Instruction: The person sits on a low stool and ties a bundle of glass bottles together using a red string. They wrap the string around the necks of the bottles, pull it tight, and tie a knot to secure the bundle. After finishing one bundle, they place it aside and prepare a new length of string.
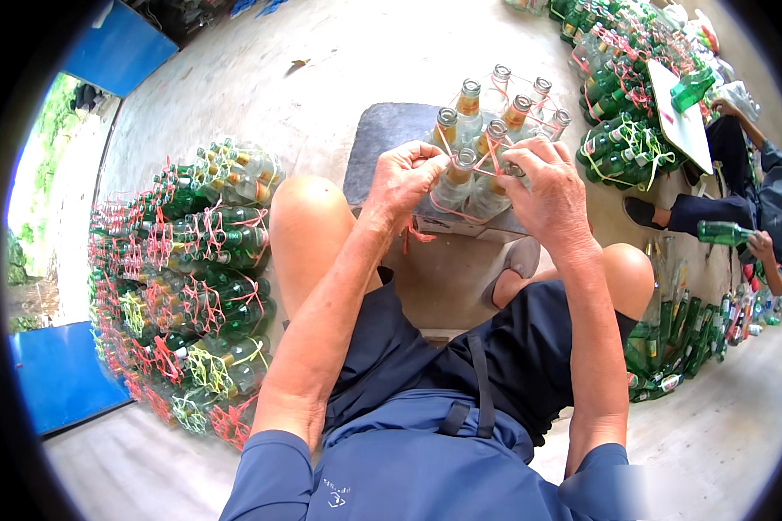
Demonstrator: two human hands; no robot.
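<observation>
Several clear glass bottles stand upright in a group on a low, dark-topped stand between the knees. Pink plastic string runs around and between their necks, and another strand circles their lower bodies. At the near left of the group, my left hand pinches the string between thumb and finger. My right hand is at the near right bottles, its fingers closed on the string and partly hiding a bottle neck. The string is stretched between both hands by the nearest bottle's neck. A loose pink string end hangs at the stand's near edge.
Tied bundles of green and clear bottles are piled at left, with more bundles at upper right. A co-worker sits at right, holding a green bottle, beside a white board. Loose bottles lie at lower right.
</observation>
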